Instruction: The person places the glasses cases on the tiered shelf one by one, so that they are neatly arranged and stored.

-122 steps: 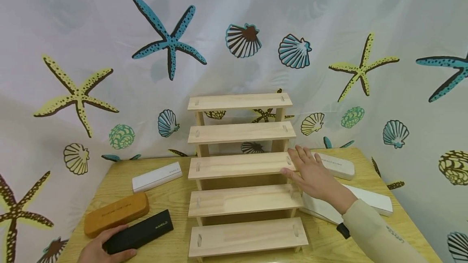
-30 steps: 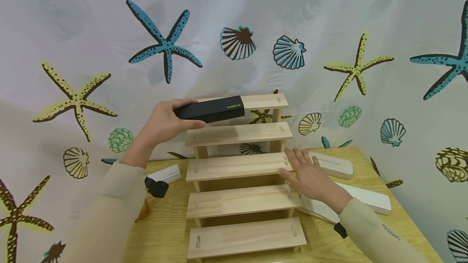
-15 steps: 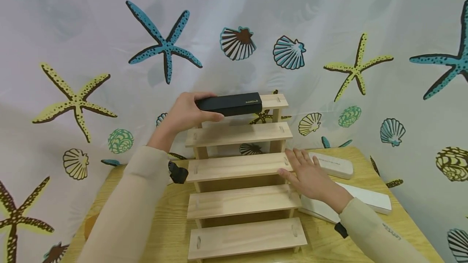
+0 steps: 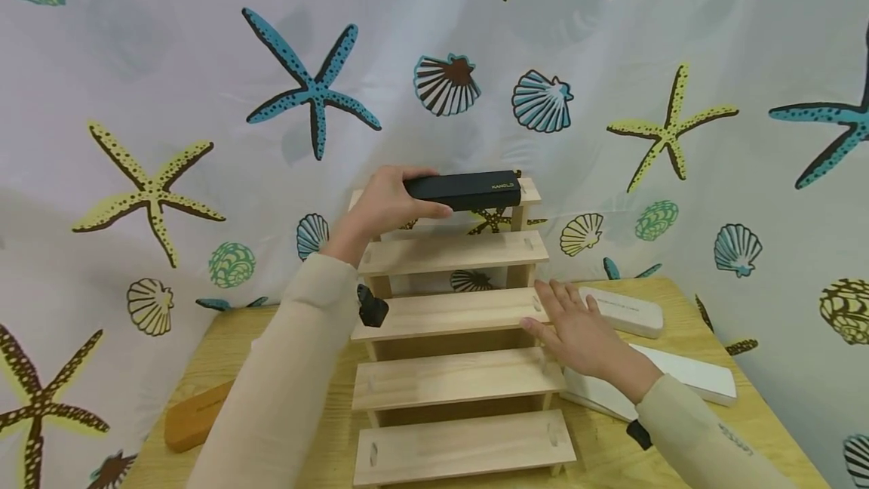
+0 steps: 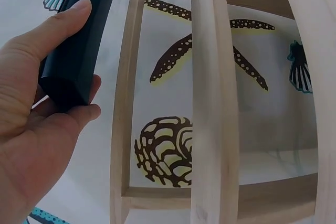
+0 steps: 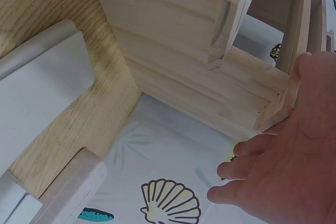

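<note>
My left hand (image 4: 388, 202) grips the left end of a long black glasses case (image 4: 468, 190) with gold lettering, at the top step of a five-tier wooden display rack (image 4: 458, 379). In the left wrist view the thumb lies across the case (image 5: 84, 35) and the fingers are beneath it. Whether the case touches the top board cannot be told. My right hand (image 4: 577, 332), fingers extended, rests at the right end of the rack's middle board. The right wrist view shows that hand (image 6: 294, 166) beside the rack's side panel (image 6: 173, 51).
An orange-brown case (image 4: 197, 417) lies on the wooden table (image 4: 326, 429) left of the rack, partly behind my left sleeve. A pale case (image 4: 623, 312) and white cases (image 4: 692, 373) lie to the right. A patterned cloth (image 4: 475, 21) hangs close behind the rack.
My left hand has lifted the black case from the table's left side up to the top board, then slid it rightward along there. The right hand stays at the middle board.
</note>
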Motion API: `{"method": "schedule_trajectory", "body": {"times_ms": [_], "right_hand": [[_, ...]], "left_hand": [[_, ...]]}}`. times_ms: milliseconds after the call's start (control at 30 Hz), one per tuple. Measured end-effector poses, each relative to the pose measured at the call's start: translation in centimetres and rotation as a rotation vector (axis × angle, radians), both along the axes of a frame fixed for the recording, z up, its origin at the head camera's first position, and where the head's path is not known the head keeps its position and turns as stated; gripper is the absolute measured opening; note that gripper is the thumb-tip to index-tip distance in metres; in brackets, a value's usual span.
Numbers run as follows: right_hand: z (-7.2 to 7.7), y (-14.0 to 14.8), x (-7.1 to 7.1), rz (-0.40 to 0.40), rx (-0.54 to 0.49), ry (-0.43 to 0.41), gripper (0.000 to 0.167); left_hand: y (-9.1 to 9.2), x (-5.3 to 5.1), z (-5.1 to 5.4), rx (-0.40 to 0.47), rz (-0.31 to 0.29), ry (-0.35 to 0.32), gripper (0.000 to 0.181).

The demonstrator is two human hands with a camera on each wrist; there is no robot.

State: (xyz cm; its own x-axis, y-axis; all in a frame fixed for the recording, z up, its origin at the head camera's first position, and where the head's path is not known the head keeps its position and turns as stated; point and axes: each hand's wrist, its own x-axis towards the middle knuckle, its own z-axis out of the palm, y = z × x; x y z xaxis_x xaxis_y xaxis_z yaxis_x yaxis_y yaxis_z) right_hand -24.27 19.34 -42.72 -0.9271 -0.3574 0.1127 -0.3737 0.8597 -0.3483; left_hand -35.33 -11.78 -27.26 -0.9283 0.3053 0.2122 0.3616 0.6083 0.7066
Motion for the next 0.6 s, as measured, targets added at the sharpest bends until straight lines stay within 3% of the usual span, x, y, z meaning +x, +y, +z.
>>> {"method": "schedule_trajectory", "body": {"times_ms": [367,600], "right_hand": [[-0.4,-0.1,-0.1,0.011,-0.029,-0.014,0.081],[-0.3,0.1,-0.2,0.008,-0.034,-0.016,0.081]], "left_hand": [[1.5,-1.8,-1.1,0.025,-0.028,-0.026,0.071],[2.6,-2.5,-1.0,-0.015,-0.027,-0.041,0.076]]}}
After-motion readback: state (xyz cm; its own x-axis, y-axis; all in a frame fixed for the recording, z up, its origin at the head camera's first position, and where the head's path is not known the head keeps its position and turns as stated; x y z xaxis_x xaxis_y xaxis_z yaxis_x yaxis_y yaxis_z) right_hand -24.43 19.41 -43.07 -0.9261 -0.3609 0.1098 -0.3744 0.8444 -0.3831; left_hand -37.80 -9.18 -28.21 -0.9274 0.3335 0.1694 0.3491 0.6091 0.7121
